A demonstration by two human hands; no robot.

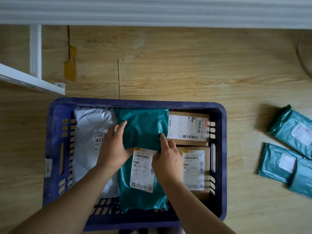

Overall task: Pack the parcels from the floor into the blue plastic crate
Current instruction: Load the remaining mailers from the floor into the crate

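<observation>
The blue plastic crate [54, 149] stands on the wooden floor right below me. Inside it, a white mailer bag [87, 127] lies at the left and two labelled cardboard boxes, one [187, 127] behind the other [195, 169], fill the right side. A teal mailer bag [143, 129] with a white label lies in the middle. My left hand [113, 146] rests flat on its left edge, fingers spread. My right hand [167, 154] presses on its right side beside the label, index finger stretched out. Neither hand grasps the bag.
Three more teal mailer bags lie on the floor to the right of the crate: one [293, 130] farther back, one [276, 162] nearer and a third [302, 181] partly under it. A white metal shelf frame [33, 78] stands at the back left. A white wall base runs along the top.
</observation>
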